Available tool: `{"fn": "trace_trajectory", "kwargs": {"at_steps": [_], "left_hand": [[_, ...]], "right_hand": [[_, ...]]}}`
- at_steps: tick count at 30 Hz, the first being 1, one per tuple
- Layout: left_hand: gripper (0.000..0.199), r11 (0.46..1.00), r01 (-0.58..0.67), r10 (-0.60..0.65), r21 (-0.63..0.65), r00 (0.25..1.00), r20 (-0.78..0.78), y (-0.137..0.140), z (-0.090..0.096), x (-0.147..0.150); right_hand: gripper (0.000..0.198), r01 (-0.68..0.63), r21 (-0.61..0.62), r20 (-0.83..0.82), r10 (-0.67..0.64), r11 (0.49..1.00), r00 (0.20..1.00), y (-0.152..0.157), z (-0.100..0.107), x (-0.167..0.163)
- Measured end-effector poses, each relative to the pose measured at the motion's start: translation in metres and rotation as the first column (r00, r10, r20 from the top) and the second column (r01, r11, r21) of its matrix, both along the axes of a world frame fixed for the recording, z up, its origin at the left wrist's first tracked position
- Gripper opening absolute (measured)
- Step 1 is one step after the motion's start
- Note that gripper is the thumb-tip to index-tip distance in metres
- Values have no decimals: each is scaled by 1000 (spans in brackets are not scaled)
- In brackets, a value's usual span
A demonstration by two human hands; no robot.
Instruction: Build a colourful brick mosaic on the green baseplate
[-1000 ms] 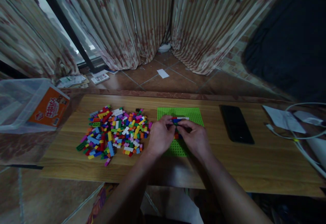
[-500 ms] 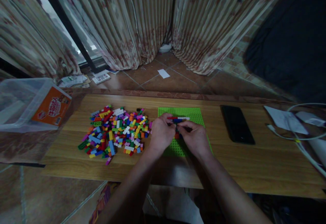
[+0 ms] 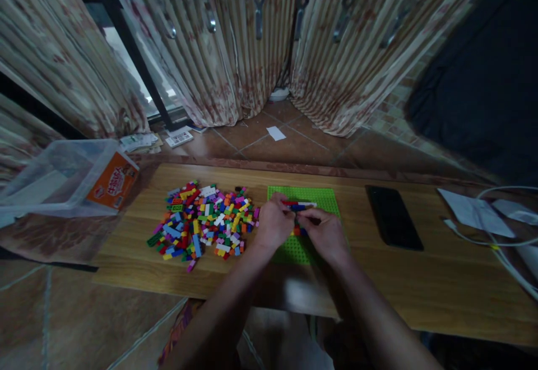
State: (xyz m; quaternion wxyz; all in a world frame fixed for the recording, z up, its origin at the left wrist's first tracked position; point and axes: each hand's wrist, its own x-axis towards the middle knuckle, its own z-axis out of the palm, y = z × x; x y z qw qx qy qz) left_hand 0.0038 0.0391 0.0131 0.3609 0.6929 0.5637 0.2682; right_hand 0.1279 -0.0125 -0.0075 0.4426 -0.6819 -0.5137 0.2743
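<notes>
A green studded baseplate (image 3: 323, 195) lies on the wooden table under both hands. On it stands a small build of toy bricks (image 3: 299, 206), with red, blue and white pieces along the far side and orange, yellow and blue ones nearer. My left hand (image 3: 274, 221) is closed at the build's left side, fingertips bent against the bricks. From the right, my right hand (image 3: 325, 232) meets it with thumb and fingers pinched at the bricks' near side. The fingertips almost touch each other and hide whatever small piece lies between them.
A wide heap of loose coloured bricks (image 3: 205, 218) spreads over the table's left part. Beyond the left end sits a clear plastic box (image 3: 79, 162) with an orange label. A black phone (image 3: 394, 217) lies right of the baseplate; white cables (image 3: 474, 239) and a paper (image 3: 473, 211) are farther right.
The camera view has tilted upward and shifted, so everything appears lower and slightly to the right. Both hands stay at the same spot on the brick build.
</notes>
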Motion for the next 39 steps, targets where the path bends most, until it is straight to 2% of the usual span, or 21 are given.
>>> {"fn": "trace_trajectory", "kwargs": {"at_steps": [3,5,9,13,16,22,26,29,34,39], "left_hand": [[17,1000,15,-13,-18,994,107,1,0,-6],[25,999,5,5,-47,978,211,4,0,-14],[28,999,-28,42,-39,896,441,14,0,-36],[20,989,-141,143,-47,823,550,23,5,-56],[20,959,-282,232,-21,742,628,28,13,-70],[23,850,-521,378,-78,501,778,35,34,-107],[23,794,-580,439,-182,339,832,36,38,-129],[24,779,-582,460,-232,281,842,34,41,-137],[24,753,-612,454,-240,220,863,30,46,-155],[15,677,-659,478,-328,54,877,28,50,-187]], "right_hand": [[19,9,31,-56,-8,999,998,-3,2,4],[20,75,53,-119,-68,996,991,-4,5,9],[19,247,80,-191,-228,966,955,-3,13,20],[17,297,117,-200,-270,948,942,-2,18,20],[18,235,131,-172,-212,963,962,-3,19,10],[19,21,207,-37,-14,978,999,-9,15,-25],[17,-239,209,100,222,948,970,-13,11,-53],[19,-361,202,191,325,910,926,-13,8,-71],[22,-396,197,296,330,897,896,-7,4,-93],[22,-395,184,310,329,900,892,1,1,-112]]}}
